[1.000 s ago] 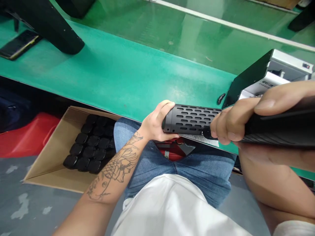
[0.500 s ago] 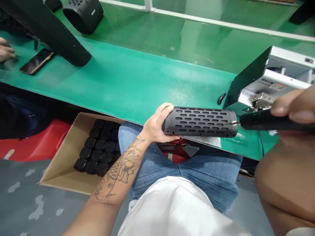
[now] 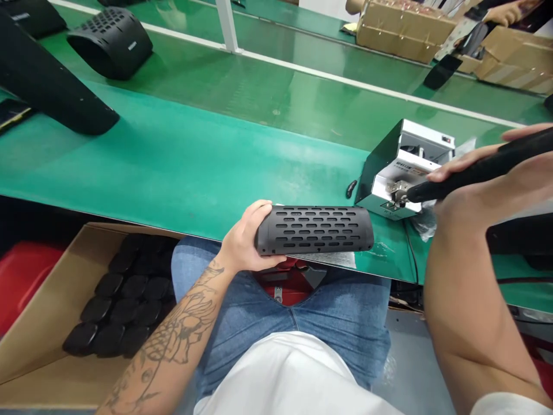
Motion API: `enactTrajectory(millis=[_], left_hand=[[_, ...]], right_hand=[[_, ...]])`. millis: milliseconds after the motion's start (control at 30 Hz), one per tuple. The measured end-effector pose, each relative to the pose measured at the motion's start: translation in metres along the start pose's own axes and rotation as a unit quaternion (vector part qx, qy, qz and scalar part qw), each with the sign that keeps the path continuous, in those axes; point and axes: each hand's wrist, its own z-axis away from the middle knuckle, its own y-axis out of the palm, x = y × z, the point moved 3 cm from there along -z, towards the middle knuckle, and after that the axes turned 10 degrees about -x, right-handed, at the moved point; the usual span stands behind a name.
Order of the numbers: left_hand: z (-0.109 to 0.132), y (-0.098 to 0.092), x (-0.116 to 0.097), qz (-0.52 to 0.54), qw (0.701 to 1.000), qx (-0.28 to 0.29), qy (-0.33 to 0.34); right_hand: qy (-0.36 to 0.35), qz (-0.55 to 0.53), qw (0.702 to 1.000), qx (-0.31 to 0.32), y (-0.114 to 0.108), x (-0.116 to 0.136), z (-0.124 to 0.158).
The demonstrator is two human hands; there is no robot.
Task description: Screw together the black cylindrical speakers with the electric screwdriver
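Note:
My left hand [image 3: 248, 239] is wrapped round the left end of a black housing [image 3: 317, 230] with rows of slots, which lies across the front edge of the green bench. In my right hand [image 3: 475, 167] is a black electric screwdriver [image 3: 492, 167], held slanted. Its tip end meets the metal outlet of a silver and black screw feeder [image 3: 406, 170]; whether a screw is on the bit cannot be seen. A small black piece [image 3: 351, 188] lies on the bench just left of the feeder.
Left of my legs stands a cardboard box [image 3: 38, 311] holding several black rounded parts [image 3: 123, 308]. At the far left are a long black panel [image 3: 64, 86] and a black slotted shell [image 3: 112, 43]. Across the belt are cartons [image 3: 401, 31] and a person's hand [image 3: 503, 14].
The screwdriver has come off the right end of the housing and moved to the feeder's outlet. My left hand keeps its hold on the housing. The camera view has shifted.

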Motion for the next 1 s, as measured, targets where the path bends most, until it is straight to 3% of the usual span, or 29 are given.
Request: enactTrajectory(millis=[67,167,433,700,833,1000], left_hand=[[0.000,0.000,0.001,-0.007,1.000,0.004,-0.004],[-0.001,0.000,0.001,-0.005,1.000,0.007,-0.003],[-0.001,0.000,0.003,0.000,1.000,0.002,0.007],[0.001,-0.001,0.006,0.014,1.000,0.002,0.010],[0.006,-0.002,0.013,0.054,0.999,0.000,-0.005],[0.010,-0.007,0.014,0.021,0.999,-0.041,-0.022]], right_hand=[[-0.040,-0.013,0.999,0.015,-0.001,-0.003,0.009],[-0.046,-0.023,0.998,0.039,-0.007,-0.002,0.009],[-0.096,-0.096,0.990,-0.029,-0.005,0.032,-0.006],[-0.113,-0.108,0.988,-0.019,-0.014,0.010,-0.008],[-0.104,-0.111,0.988,-0.028,-0.015,0.012,-0.007],[-0.071,-0.074,0.994,-0.045,-0.016,0.015,-0.004]])
